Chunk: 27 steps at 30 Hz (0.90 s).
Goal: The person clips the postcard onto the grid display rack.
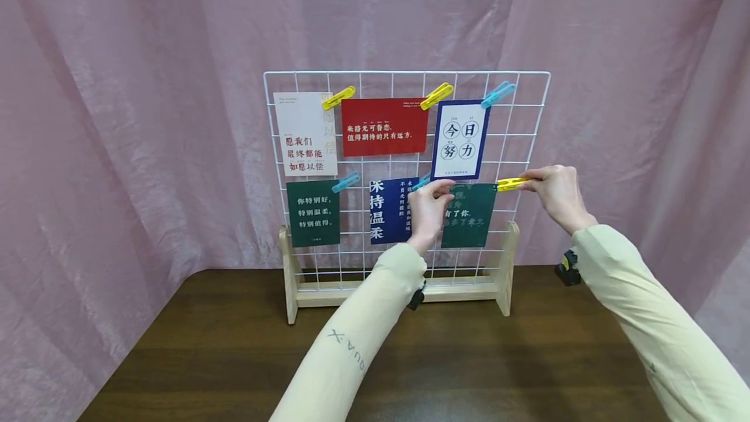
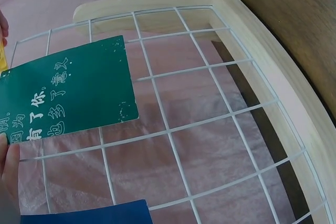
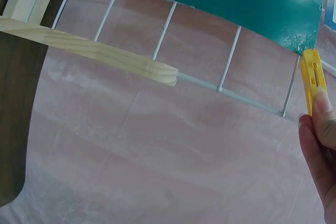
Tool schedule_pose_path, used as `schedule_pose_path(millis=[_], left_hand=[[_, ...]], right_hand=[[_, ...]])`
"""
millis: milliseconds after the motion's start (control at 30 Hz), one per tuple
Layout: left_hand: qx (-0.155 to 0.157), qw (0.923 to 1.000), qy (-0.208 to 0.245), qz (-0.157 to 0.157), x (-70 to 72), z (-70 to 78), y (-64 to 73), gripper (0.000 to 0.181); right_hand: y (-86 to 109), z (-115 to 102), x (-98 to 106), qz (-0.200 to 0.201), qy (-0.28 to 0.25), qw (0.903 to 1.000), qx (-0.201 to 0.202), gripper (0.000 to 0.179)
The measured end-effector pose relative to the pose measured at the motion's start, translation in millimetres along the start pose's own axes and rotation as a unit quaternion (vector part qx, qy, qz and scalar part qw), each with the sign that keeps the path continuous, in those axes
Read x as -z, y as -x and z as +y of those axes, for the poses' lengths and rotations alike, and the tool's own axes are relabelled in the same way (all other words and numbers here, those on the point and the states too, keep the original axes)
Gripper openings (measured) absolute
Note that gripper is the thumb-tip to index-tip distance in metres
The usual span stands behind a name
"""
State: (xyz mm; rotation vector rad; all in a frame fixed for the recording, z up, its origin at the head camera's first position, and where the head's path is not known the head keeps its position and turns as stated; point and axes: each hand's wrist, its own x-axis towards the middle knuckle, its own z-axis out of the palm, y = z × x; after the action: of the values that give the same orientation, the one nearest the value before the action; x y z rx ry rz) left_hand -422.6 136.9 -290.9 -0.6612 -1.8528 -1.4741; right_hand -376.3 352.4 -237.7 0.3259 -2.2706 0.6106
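My left hand (image 1: 430,210) pinches the upper left corner of a green card (image 1: 473,223) with white lettering, low on the right side of a white wire grid (image 1: 404,72). Between thumb and fingers of my right hand (image 1: 559,197) is a yellow clothespin (image 1: 511,183), its tip at the card's upper right corner. The right wrist view shows the clothespin (image 3: 310,72) lying over that corner. Fingertips at the edge of the green card (image 2: 84,90) appear in the left wrist view. Behind my left hand, a blue card (image 1: 387,213) is partly hidden.
Above hang a white card (image 1: 305,132), a red card (image 1: 383,126) and a blue-bordered card (image 1: 459,139), with yellow and blue clothespins. Another green card (image 1: 313,226) hangs lower left. The grid stands in a wooden base (image 1: 457,292) on a brown table (image 1: 234,350), before a pink curtain (image 1: 176,116).
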Motion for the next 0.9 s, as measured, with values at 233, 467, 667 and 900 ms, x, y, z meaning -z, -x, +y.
schedule_pose_path(millis=[233,467,667,900], left_hand=[[-0.014,0.9997,0.005,0.02,-3.1,1.1,3.4,0.021],[-0.017,0.9996,0.003,0.023,-2.6,-0.4,5.2,0.02],[-0.01,0.9997,0.01,0.022,3.2,-3.0,6.3,0.019],[-0.022,0.9992,0.034,0.007,14.5,-3.3,6.9,0.017]], right_hand=[[-2.2,-4,-6,-0.023,0.023,0.9994,0.007,0.015],[-5.8,-9,-11,-0.035,0.023,0.999,0.012,0.018],[-2.3,-7,-13,-0.041,-0.013,0.999,-0.01,0.022],[11.8,-2,-8,0.038,-0.031,0.9984,0.026,0.027]])
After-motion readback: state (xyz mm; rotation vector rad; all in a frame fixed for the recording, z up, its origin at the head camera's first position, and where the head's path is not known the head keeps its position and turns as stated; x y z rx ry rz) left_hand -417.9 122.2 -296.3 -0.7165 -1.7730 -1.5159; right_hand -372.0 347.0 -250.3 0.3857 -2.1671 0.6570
